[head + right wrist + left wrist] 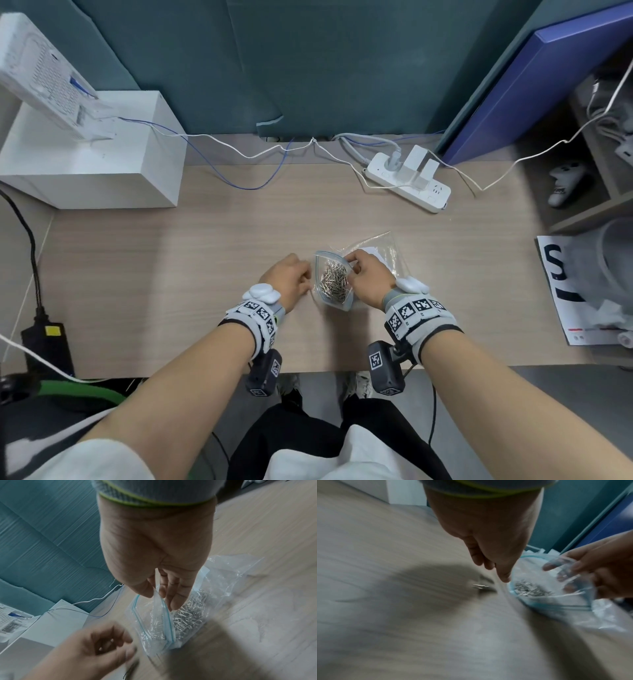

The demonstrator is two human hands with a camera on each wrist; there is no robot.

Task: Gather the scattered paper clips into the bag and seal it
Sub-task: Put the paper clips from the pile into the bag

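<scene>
A clear zip bag [344, 305] with a blue-edged mouth stands open on the wooden table [171, 274], and a heap of silver paper clips [334, 282] lies inside it. My right hand [358, 269] pinches the right side of the bag's rim between thumb and fingers [175, 601]; the same bag [154, 615] and clips [188, 615] show below it. My left hand [301, 277] hovers just left of the mouth with fingers loose, holding nothing that I can see. A few loose paper clips [480, 586] lie on the table under its fingertips [504, 577], next to the bag [556, 601].
A white power strip [407, 181] with plugs and trailing cables sits behind the bag. A white box [92, 161] carrying a white device [41, 75] stands at the back left. A black adapter [48, 346] lies at the left and a printed sheet [565, 291] at the right.
</scene>
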